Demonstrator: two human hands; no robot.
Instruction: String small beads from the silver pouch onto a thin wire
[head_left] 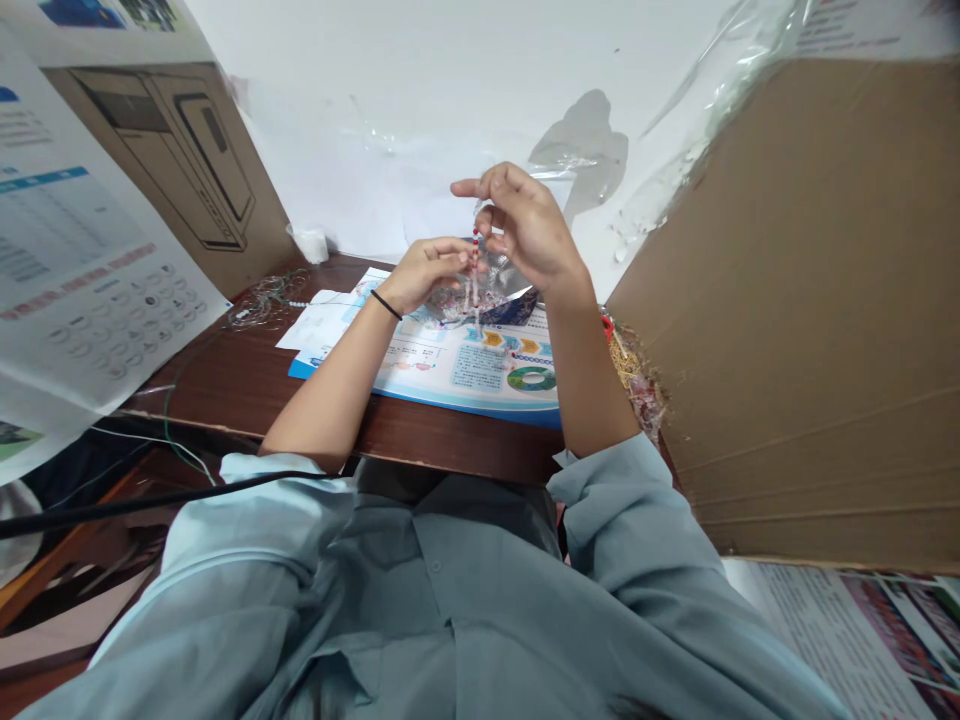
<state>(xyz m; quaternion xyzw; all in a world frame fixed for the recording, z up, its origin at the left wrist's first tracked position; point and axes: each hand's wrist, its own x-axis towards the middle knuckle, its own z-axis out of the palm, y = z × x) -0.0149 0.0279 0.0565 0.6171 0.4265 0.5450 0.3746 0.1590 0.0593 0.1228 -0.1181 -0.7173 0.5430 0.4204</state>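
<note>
Beaded strand (475, 268) hangs from right fingers (487, 212), just beside left fingers (450, 252)

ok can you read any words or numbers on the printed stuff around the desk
Nothing can be read for certain.
The leaflet under the hands: small print blocks, too small to read.
The printed sheet at left: lines and rows of circles, too blurred to read.
The printed page at lower right: too blurred to read.

A plastic bag (501, 274) lies on a printed leaflet (480, 368) (itself on a wooden desk (225, 370)).
</note>
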